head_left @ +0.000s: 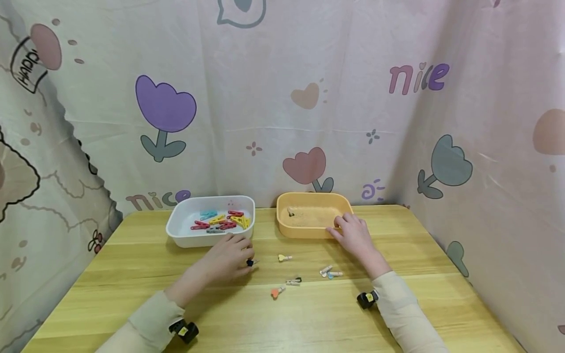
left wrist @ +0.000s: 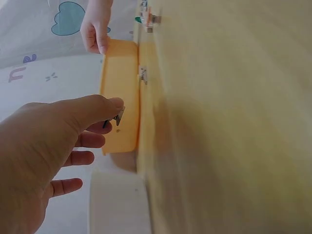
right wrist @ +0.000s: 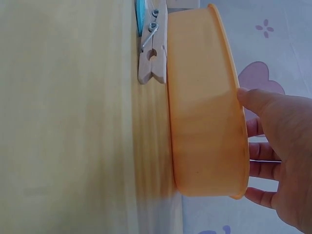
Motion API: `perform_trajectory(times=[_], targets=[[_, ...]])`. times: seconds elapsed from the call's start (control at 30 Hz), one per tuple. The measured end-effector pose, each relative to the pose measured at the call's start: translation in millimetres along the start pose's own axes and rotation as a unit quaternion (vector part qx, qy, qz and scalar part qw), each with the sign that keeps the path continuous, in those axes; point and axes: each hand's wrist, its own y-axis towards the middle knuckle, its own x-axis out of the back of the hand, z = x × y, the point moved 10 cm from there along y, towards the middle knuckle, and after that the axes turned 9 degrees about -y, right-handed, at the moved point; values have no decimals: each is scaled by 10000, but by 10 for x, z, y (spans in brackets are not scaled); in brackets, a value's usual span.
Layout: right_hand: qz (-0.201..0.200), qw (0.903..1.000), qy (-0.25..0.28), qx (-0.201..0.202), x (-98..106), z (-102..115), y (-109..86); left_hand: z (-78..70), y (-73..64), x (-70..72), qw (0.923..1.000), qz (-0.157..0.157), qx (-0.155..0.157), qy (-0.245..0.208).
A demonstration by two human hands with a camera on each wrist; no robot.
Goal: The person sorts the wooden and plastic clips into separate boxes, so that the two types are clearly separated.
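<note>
My left hand [head_left: 229,257] pinches a small clothespin with a dark end [head_left: 251,263] between thumb and forefinger, above the table in front of the white bin. In the left wrist view the clothespin [left wrist: 117,117] shows at the fingertips, the other fingers spread apart. My right hand [head_left: 353,233] grips the front right rim of the yellow-orange bin [head_left: 309,233]; in the right wrist view its thumb lies on the rim and the fingers reach over it. One small clothespin [head_left: 290,212] lies inside that bin.
Wooden clothespins lie on the table: a yellow one [head_left: 284,258], an orange one [head_left: 276,292], a pale pair [head_left: 331,273] and some with a dark green end [head_left: 294,282]. The white bin [head_left: 190,241] at left holds several coloured plastic clips. A printed curtain [head_left: 265,98] hangs behind.
</note>
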Motion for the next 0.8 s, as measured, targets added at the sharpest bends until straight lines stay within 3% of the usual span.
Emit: perform_trajectory(times=[0.43, 0.8], targets=[[3, 10000, -17, -17, 2, -19, -8, -68, 342, 252, 9984, -123, -315, 458], [21, 10000, -17, -10, 2, 2, -3, -104, 636, 378, 9934, -258, -635, 922]])
